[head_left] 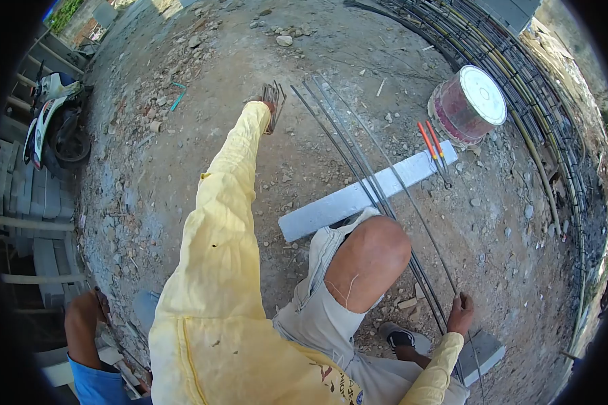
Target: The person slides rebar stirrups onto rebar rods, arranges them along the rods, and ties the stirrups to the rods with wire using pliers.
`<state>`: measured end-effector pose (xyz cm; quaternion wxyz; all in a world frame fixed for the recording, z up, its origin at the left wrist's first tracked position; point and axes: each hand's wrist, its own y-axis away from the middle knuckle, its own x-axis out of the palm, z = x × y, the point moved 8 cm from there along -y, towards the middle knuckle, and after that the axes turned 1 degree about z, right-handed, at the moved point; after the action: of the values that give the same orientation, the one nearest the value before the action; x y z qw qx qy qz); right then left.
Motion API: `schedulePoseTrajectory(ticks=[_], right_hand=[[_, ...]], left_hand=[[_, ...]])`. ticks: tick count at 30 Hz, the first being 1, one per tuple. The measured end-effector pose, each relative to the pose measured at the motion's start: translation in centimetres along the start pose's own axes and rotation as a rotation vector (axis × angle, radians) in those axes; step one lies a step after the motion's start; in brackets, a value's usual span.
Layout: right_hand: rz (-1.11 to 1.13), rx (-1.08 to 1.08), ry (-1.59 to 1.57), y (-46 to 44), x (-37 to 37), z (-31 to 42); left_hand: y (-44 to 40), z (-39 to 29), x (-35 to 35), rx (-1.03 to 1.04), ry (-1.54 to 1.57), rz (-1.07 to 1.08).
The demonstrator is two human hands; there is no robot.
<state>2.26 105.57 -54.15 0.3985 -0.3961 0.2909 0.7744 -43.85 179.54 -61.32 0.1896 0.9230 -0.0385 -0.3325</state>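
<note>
Head view: the left hand point(270, 109) closes around bent metal pieces point(278, 94); the right hand point(461, 314) pinches a thin rod point(412, 201) passing over a pale block point(324, 208). Other straight rods point(381, 194) lie across it. Work appears early: these are laid out, the bent metal pieces held apart; what remains cannot be told.

A lidded bucket point(447, 108) stands well ahead of the right fingers point(467, 301); left of the left fingers point(270, 106) lies a teal strip point(178, 99), then, farther out, a parked motorbike point(55, 123) and stacked grey blocks point(45, 196); a pale stone point(284, 40) sits beyond them, ahead
</note>
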Motion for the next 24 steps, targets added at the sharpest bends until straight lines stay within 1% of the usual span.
schedulePoseTrajectory(ticks=[2, 5, 9, 12, 16, 22, 24], right_hand=[[0.045, 0.04, 0.027, 0.8, 0.0, -0.3], [0.048, 0.075, -0.006, 2.3, 0.1, -0.8], [0.076, 0.078, -0.055, 3.4, 0.7, -0.1], [0.091, 0.084, -0.057, 3.8, 1.0, 1.9], [0.089, 0.111, -0.091, 4.1, 2.0, 2.0], [0.137, 0.15, -0.076, 3.2, 3.0, 2.6], [0.174, 0.163, -0.039, 2.8, 3.3, 3.0]], left_hand=[[-2.5, -0.6, 0.2, 0.035, -0.072, -0.031], [-5.9, -1.3, 0.4, 0.078, -0.154, -0.057], [-9.2, -2.6, 1.7, 0.12, -0.25, -0.063], [-11.7, -3.7, 3.6, 0.152, -0.313, -0.049], [-15.2, -5.6, 6.9, 0.205, -0.395, -0.011], [-15.5, -8.7, 10.9, 0.292, -0.552, 0.076], [-13.7, -9.7, 11.5, 0.319, -0.625, 0.125]])
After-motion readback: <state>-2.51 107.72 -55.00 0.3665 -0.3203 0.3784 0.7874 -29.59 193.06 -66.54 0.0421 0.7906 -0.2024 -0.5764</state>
